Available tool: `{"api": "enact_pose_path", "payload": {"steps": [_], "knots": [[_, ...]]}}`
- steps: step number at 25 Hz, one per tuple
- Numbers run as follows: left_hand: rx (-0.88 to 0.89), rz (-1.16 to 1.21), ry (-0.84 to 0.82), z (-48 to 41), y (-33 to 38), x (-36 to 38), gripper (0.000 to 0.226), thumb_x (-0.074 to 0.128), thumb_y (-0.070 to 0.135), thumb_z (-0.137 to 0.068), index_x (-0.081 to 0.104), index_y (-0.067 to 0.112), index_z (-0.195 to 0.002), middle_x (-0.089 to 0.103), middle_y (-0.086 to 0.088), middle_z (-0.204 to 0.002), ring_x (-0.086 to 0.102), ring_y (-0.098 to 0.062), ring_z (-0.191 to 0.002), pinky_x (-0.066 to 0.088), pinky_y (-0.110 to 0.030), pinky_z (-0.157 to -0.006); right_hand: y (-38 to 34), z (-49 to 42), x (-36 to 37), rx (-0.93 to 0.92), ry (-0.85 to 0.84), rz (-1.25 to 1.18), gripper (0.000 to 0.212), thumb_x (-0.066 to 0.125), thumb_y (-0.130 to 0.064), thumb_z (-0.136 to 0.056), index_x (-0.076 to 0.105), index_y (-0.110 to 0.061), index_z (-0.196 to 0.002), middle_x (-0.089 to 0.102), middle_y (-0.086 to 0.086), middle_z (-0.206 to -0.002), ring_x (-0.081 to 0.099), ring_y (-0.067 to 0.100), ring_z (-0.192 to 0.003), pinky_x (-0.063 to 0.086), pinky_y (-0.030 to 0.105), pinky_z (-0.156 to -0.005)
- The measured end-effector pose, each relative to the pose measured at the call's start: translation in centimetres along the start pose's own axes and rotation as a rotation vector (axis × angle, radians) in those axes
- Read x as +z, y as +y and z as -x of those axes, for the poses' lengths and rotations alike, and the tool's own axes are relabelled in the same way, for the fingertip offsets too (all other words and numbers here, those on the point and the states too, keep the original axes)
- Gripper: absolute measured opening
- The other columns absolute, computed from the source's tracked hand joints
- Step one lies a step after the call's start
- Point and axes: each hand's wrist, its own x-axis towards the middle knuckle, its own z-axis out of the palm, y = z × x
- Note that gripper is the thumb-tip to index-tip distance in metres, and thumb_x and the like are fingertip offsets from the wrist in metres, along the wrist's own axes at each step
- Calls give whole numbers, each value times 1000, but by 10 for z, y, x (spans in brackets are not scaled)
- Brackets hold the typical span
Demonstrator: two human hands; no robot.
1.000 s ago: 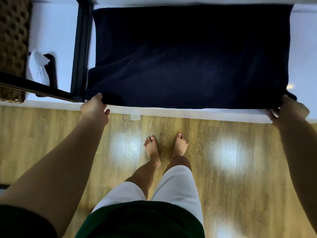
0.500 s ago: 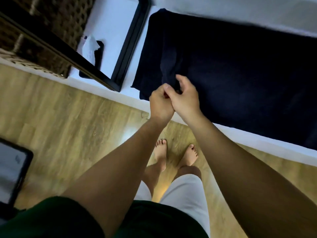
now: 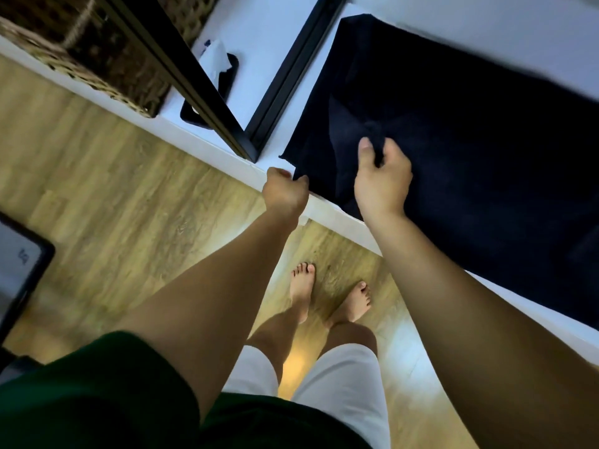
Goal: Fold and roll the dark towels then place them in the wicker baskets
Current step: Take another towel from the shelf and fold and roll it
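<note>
The dark towel [image 3: 470,150] lies flat on the white surface [image 3: 330,209] across the right of the frame, with the wicker basket [image 3: 107,69] at upper left. At centre, the left hand [image 3: 285,191] curls round the towel's near corner, and the right hand [image 3: 382,183] pinches a raised fold just beside it. Folding cleanly likely means lifting both together with the edge taut, so the layers land aligned.
</note>
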Motion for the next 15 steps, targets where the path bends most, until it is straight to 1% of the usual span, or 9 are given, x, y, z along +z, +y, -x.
{"api": "enact_pose_path", "payload": {"steps": [2, 3, 5, 6, 7, 9, 12, 13, 15], "knots": [[-34, -16, 5, -4, 2, 1, 31, 72, 24, -91, 46, 14, -106, 51, -1, -94, 69, -33, -93, 60, -45, -82, -4, -9, -14, -28, 171, -38, 34, 56, -28, -99, 49, -17, -67, 51, -10, -62, 48, 2, -57, 41, 22, -63], [-36, 6, 20, -4, 6, 1, 29, 72, 21, -91, 46, 13, -101, 48, 1, -89, 71, -34, -89, 61, -44, -79, -6, -15, -21, -61, 260, -50, 31, 55, -26, -99, 57, -10, -72, 58, -8, -67, 51, 1, -60, 44, 22, -66], [-41, 2, 66, -5, 9, -1, 28, 73, 12, -90, 47, 14, -80, 47, 1, -80, 72, -34, -82, 62, -42, -75, -10, -21, -27, -189, 341, -27, 26, 56, -21, -98, 71, 0, -100, 73, 3, -93, 60, -2, -83, 48, 14, -83], [-35, -32, 88, -4, 9, -3, 33, 72, 8, -89, 45, 16, -70, 49, 0, -74, 70, -33, -78, 62, -41, -76, -13, -19, -24, -285, 316, 9, 25, 57, -17, -97, 71, 1, -109, 74, 7, -102, 58, -3, -92, 44, 6, -87], [-33, -62, 98, -5, 10, -6, 36, 71, 6, -88, 46, 17, -64, 51, -1, -71, 65, -30, -72, 60, -39, -76, -13, -15, -18, -384, 252, 41, 24, 59, -11, -95, 71, 0, -113, 74, 10, -107, 57, -4, -96, 39, 2, -88], [-19, -39, 82, -4, 15, -10, 29, 69, 4, -85, 55, 13, -60, 59, -6, -70, 56, -25, -63, 56, -34, -69, -8, -5, -1, -495, 22, 121, 30, 57, -3, -92, 70, -3, -119, 72, 11, -114, 62, 5, -102, 41, 5, -92], [73, 170, -3, 8, 29, -14, 13, 67, 2, -81, 68, 6, -69, 63, -5, -67, 54, -17, -59, 49, -26, -60, -3, 10, 20, -422, -310, 282, 43, 55, -2, -89, 64, -7, -130, 65, 9, -130, 62, 23, -117, 49, 30, -102], [91, 250, -67, 14, 33, -15, 9, 66, 0, -81, 70, 2, -74, 65, -6, -69, 57, -15, -60, 50, -24, -60, -3, 14, 23, -385, -363, 310, 46, 58, -4, -89, 61, -8, -134, 64, 9, -133, 60, 24, -120, 49, 34, -103], [90, 334, -200, 22, 34, -21, 11, 64, -1, -81, 74, -1, -84, 68, -8, -76, 57, -14, -64, 51, -25, -64, -4, 20, 26, -349, -398, 340, 52, 64, -8, -87, 56, -9, -138, 62, 9, -134, 59, 25, -123, 48, 34, -104]]}}
